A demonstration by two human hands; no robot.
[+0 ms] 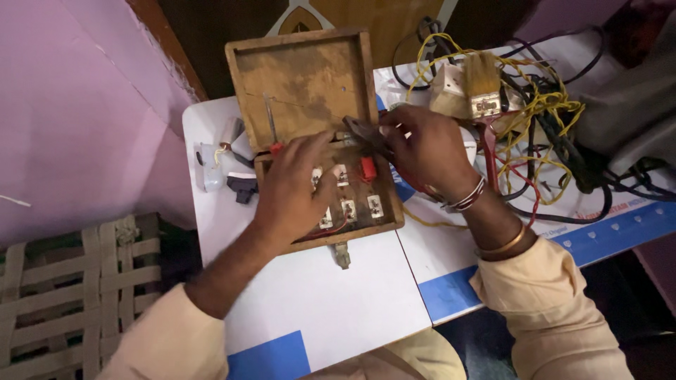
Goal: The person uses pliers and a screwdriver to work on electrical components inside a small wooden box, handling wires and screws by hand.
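far left: woven seat (67,295) beside white tabletop (317,295). near tabletop's left edge: small white fitting (210,165) and black plug piece (243,188), loose, just beside wooden box (303,84). box lay opened out, bare lid panel up top, lower half showing backs of white switches (350,209) and a red part (367,169), thin red wire looped under them. left hand (299,186) rested flat over lower half, fingers spread across switches, thumb near red-handled screwdriver (272,130) lying against lid panel; grip loose, closed on nothing visible. right hand (422,151) pinched pliers (366,134), jaws pointed in at box's middle edge, red handles running back under palm; whether jaws bit a wire, could not tell. further right: paintbrush (482,84) atop a tangle of yellow, black and red wires (542,119). judged midway: box open, wiring exposed, switches seated; joining and closing up seemingly left.
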